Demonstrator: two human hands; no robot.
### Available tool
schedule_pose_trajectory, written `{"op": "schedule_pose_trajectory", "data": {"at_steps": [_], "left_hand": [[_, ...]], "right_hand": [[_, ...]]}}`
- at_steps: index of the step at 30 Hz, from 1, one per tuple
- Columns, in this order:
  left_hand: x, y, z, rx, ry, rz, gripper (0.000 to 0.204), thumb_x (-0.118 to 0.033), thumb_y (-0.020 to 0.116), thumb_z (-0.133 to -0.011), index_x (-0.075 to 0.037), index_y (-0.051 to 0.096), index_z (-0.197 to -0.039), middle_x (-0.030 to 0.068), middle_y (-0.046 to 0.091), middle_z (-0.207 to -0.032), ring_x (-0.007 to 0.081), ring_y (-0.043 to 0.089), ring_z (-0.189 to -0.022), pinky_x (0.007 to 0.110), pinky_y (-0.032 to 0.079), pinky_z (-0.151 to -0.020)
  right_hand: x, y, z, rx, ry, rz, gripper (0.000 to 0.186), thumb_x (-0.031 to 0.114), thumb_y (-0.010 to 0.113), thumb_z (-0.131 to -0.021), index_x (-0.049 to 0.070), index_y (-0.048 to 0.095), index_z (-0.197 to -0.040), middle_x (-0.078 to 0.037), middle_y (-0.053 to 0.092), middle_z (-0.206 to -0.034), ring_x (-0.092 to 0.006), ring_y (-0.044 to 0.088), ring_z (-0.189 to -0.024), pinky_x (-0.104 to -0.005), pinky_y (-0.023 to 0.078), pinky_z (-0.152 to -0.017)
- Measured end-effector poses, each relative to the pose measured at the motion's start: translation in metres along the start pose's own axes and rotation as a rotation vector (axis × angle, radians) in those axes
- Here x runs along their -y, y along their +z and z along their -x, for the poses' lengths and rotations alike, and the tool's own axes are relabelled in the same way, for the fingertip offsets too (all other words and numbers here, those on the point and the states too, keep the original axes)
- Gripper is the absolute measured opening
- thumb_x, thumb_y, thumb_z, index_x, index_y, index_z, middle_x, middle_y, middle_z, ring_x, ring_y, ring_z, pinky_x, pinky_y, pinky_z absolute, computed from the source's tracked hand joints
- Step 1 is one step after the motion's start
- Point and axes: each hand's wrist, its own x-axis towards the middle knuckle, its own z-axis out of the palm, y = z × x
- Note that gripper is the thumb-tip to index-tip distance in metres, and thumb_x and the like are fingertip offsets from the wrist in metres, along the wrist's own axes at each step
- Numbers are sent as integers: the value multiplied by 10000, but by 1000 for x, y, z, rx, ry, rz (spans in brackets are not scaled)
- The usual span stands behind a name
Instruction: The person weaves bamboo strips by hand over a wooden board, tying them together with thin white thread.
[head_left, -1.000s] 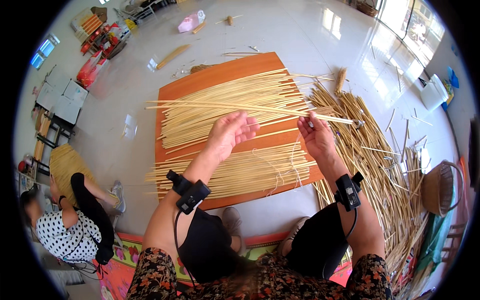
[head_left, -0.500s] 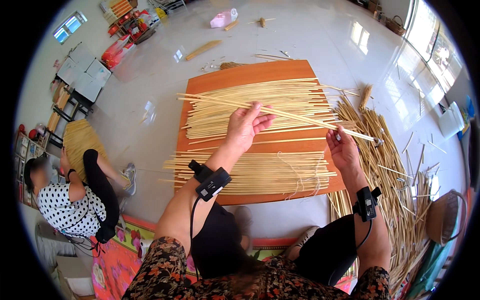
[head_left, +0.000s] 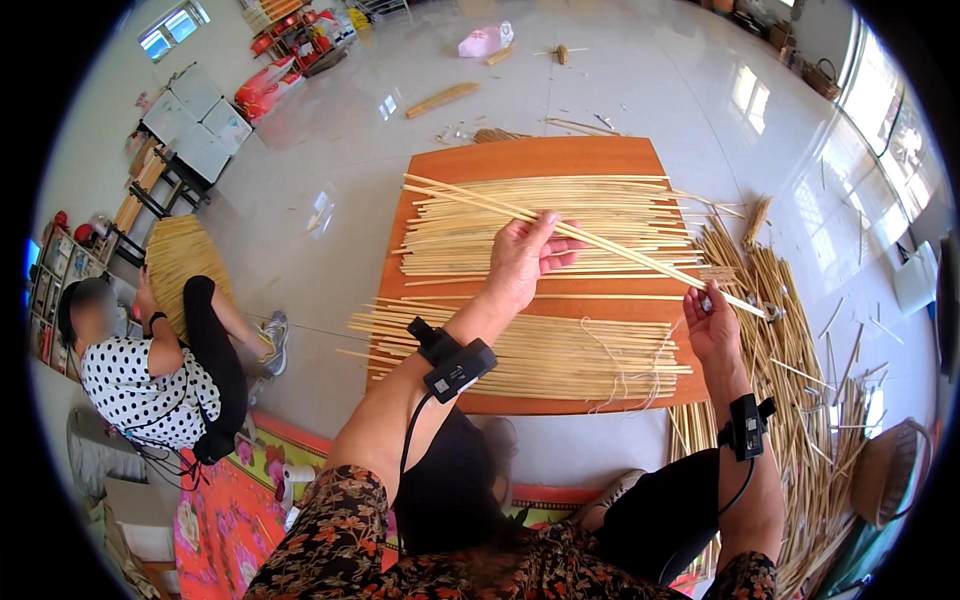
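Two or so long pale yellow plant stalks (head_left: pixel 620 247) slant across above the wooden table, their right ends lower. My left hand (head_left: pixel 530 255) pinches them near the middle between thumb and fingers. At their right part, my right hand (head_left: pixel 712 318) closes its fingers around the stalks. Below my hands, a row of stalks (head_left: pixel 520 232) lies on the far half of the brown table (head_left: pixel 530 155). A second row of stalks (head_left: pixel 510 345) lies on the near half, with thin white string (head_left: pixel 622 365) across its right side.
A big heap of loose stalks (head_left: pixel 790 400) covers the floor at right, beside a woven basket (head_left: pixel 888 470). At left a seated person (head_left: pixel 150 390) holds a woven stalk panel (head_left: pixel 190 270). A flowered mat (head_left: pixel 230 510) lies near my feet. A white bucket (head_left: pixel 915 280) stands far right.
The whole view has shifted, so the table sits further right in the picture. The held stalks slope more steeply down to the right. Both hands keep their grip.
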Motion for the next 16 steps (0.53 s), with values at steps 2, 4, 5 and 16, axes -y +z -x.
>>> {"op": "schedule_pose_trajectory", "data": {"at_steps": [2, 4, 5, 16], "left_hand": [[-2, -7, -2, -22, 32, -14, 254, -291, 569, -978, -47, 581, -1048, 180, 672, -1072, 263, 690, -945, 355, 591, -791], [-6, -9, -2, -33, 41, -27, 265, -301, 562, -980, -43, 575, -1040, 187, 672, -1065, 266, 692, -934, 354, 595, -780], [-7, -9, -2, -41, 41, -43, 265, -300, 557, -982, -42, 575, -1039, 191, 672, -1067, 269, 692, -933, 353, 595, -779], [-9, -16, -4, -40, 12, -124, 236, -270, 550, -983, -47, 581, -1052, 215, 664, -1103, 291, 690, -953, 363, 593, -791]], "right_hand": [[0, -2, -4, -43, 3, -7, 109, 114, 630, -928, 14, 587, -926, -78, 611, -827, -211, 668, -785, -328, 613, -712], [-1, -5, -6, -25, 14, 2, 110, 112, 624, -931, 8, 586, -932, -80, 613, -820, -213, 671, -773, -327, 615, -709], [-1, -6, -7, -16, 19, 7, 111, 111, 620, -933, 5, 585, -935, -81, 613, -816, -215, 673, -767, -326, 616, -707], [1, -4, -7, 2, 84, 26, 144, 114, 588, -948, -10, 587, -1022, -118, 653, -878, -231, 689, -796, -348, 613, -726]]}}
